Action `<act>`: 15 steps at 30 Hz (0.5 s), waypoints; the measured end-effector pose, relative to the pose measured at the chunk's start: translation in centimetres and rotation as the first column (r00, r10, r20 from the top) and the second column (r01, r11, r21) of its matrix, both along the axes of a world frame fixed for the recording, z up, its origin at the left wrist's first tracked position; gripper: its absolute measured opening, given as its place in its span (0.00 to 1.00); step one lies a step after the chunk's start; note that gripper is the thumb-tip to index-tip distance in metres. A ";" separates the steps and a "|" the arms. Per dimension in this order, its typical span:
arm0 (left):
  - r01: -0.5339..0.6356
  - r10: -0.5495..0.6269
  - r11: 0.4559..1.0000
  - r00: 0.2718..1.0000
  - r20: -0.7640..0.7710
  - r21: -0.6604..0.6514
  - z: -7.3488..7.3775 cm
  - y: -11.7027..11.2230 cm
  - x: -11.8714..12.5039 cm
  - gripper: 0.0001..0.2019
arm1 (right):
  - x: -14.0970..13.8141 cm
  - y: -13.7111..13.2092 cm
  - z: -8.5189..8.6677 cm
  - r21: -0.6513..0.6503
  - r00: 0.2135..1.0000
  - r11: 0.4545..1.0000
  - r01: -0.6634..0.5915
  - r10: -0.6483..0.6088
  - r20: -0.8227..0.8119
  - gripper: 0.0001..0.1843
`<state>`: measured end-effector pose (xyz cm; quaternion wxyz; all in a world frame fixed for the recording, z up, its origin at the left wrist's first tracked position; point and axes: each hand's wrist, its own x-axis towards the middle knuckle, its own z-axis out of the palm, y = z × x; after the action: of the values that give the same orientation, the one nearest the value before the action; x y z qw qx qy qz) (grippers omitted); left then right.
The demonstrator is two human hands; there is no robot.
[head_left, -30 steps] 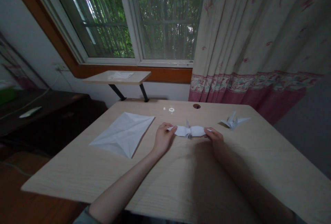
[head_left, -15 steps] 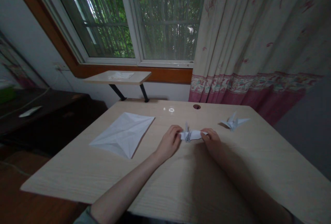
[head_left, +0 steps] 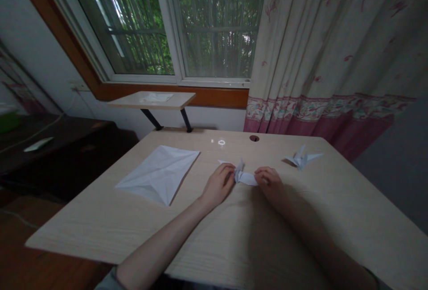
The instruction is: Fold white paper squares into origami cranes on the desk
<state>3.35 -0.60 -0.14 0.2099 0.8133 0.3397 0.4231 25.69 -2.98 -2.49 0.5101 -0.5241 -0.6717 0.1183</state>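
Here, paper crane [head_left: 246, 178] between both hands [head_left: 219, 186] [head_left: 269, 181]

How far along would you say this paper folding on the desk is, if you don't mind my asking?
A white paper crane stands complete-looking off to the right. In hand, a narrow folded white paper piece is held between the left hand and right hand. Left: a creased square white paper sheet lying flat, unfolded.

Dim daylight reaches you through the window [head_left: 214, 22]; a broad shadow darkens the worktop [head_left: 334, 232] beneath your right hand [head_left: 269, 182], a small glare spot [head_left: 221, 142] shines beyond, and the picture's edges bow outward.
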 end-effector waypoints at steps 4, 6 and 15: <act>-0.006 0.007 1.000 0.999 0.036 -0.021 0.2 0.1 -0.1 0.08 | 0.0 -0.5 0.9 -0.073 0.993 0.992 -0.102 0.097 -0.064 0.20; 0.005 -0.003 1.000 0.999 0.043 -0.029 0.2 0.1 -0.1 0.09 | 0.2 -0.6 1.0 -0.098 0.983 0.988 -0.116 0.100 -0.155 0.25; 0.096 -0.095 0.995 0.995 0.044 -0.024 0.3 -0.2 -0.1 0.09 | -0.2 -0.4 1.0 -0.030 0.973 0.997 0.073 -0.078 -0.216 0.12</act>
<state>3.27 -0.79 0.15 0.2479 0.8166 0.3014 0.4254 25.48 -3.36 -1.52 0.5788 -0.5386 -0.5902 0.1628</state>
